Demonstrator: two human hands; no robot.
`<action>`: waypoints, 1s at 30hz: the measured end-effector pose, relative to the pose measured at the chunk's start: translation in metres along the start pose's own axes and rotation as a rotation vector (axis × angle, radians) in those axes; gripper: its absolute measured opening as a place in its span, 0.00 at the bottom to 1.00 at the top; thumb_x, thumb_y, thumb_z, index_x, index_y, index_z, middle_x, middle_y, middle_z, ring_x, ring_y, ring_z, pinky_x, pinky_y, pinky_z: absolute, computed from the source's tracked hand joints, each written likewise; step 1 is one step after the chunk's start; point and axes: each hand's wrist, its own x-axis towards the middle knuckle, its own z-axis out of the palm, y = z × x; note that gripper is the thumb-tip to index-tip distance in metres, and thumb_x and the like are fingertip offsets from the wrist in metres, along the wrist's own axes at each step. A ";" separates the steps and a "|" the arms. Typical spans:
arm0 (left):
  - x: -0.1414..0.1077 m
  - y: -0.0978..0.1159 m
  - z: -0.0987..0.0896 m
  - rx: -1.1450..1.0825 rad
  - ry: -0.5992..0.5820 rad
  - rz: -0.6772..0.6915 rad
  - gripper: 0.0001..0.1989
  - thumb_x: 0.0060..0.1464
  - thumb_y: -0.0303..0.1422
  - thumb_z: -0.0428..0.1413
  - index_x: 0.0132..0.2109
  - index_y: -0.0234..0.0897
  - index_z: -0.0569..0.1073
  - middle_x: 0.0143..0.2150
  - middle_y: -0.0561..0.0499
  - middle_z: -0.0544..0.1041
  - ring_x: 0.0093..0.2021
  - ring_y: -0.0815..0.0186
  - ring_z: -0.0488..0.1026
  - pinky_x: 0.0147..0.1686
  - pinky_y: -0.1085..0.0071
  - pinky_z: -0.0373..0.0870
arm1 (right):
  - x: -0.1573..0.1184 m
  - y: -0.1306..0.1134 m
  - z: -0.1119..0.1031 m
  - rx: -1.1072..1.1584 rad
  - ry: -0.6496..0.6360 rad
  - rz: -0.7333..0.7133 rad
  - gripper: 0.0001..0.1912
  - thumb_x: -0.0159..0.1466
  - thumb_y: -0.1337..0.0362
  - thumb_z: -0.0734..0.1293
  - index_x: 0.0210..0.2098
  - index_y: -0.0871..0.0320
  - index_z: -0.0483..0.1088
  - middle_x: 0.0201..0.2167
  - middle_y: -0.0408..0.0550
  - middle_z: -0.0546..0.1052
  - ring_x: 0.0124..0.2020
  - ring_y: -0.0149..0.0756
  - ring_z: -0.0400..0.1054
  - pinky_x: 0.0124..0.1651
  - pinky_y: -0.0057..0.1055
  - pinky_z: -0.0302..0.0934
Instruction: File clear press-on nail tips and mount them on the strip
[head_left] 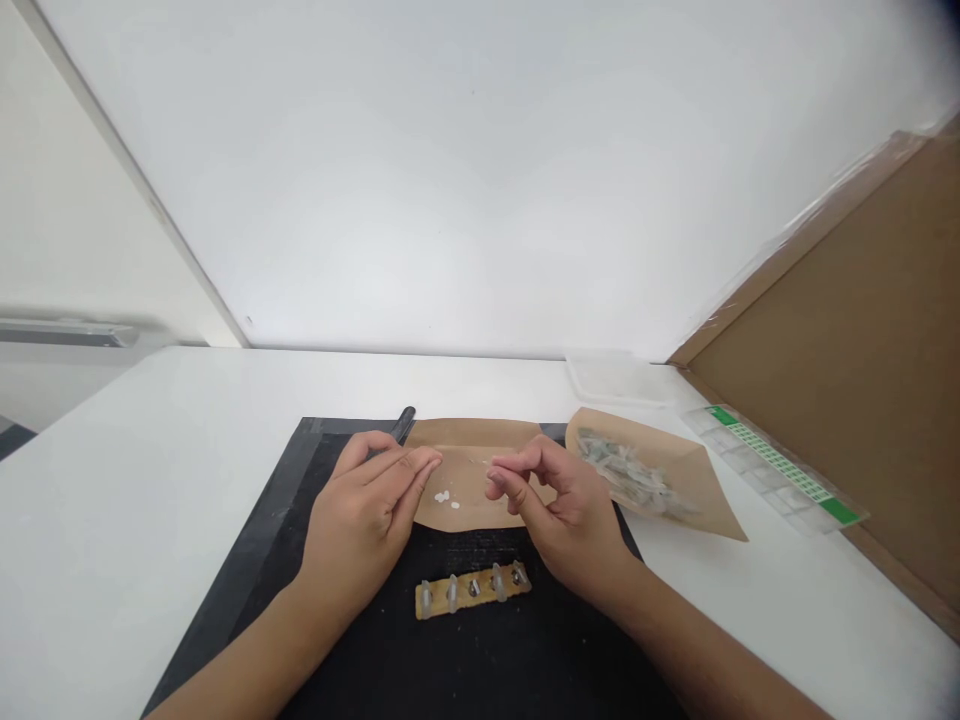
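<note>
Above a sheet of brown paper (480, 515) my left hand (367, 510) is closed, thumb and forefinger pressed together. Whatever sits between those fingertips is too small to make out. My right hand (566, 505) faces it a short way off, also pinched, and I cannot make out what it holds. Small white flakes (442, 497) lie on the paper between the hands. Nearer to me, a yellowish strip (463, 606) carries several small metal pieces, some with translucent upright tabs; neither hand touches it.
A black mat (345, 640) lies under the paper and strip. A dark handle (406, 422) pokes out behind my left hand. To the right are a brown paper bag (705, 490) with translucent pieces, a clear compartment box (780, 465) with a green label, and a cardboard panel (840, 300).
</note>
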 end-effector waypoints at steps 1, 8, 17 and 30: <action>0.000 0.000 0.000 0.000 -0.001 -0.005 0.09 0.67 0.24 0.58 0.51 0.36 0.80 0.43 0.50 0.85 0.44 0.60 0.70 0.50 0.61 0.72 | 0.000 -0.001 -0.001 -0.029 0.001 -0.014 0.07 0.72 0.60 0.68 0.37 0.52 0.74 0.31 0.40 0.81 0.31 0.32 0.74 0.39 0.31 0.67; -0.001 0.002 0.002 -0.011 -0.043 -0.007 0.09 0.69 0.25 0.55 0.50 0.36 0.80 0.43 0.47 0.84 0.44 0.59 0.71 0.50 0.59 0.71 | -0.003 -0.002 -0.011 -0.199 -0.004 -0.040 0.08 0.73 0.59 0.68 0.36 0.51 0.74 0.32 0.41 0.82 0.35 0.36 0.76 0.43 0.35 0.66; -0.001 0.003 0.001 -0.005 0.002 0.075 0.08 0.62 0.24 0.63 0.45 0.40 0.81 0.38 0.53 0.85 0.45 0.59 0.72 0.49 0.61 0.72 | -0.006 0.003 -0.020 -0.244 0.001 0.001 0.08 0.73 0.59 0.67 0.37 0.52 0.74 0.31 0.42 0.82 0.32 0.37 0.75 0.39 0.35 0.64; 0.002 0.004 0.000 0.045 0.004 0.072 0.09 0.63 0.22 0.62 0.47 0.38 0.80 0.40 0.52 0.85 0.46 0.58 0.71 0.50 0.59 0.72 | -0.007 0.002 -0.020 -0.307 -0.011 -0.032 0.10 0.73 0.57 0.67 0.35 0.51 0.74 0.31 0.43 0.82 0.34 0.39 0.76 0.40 0.37 0.66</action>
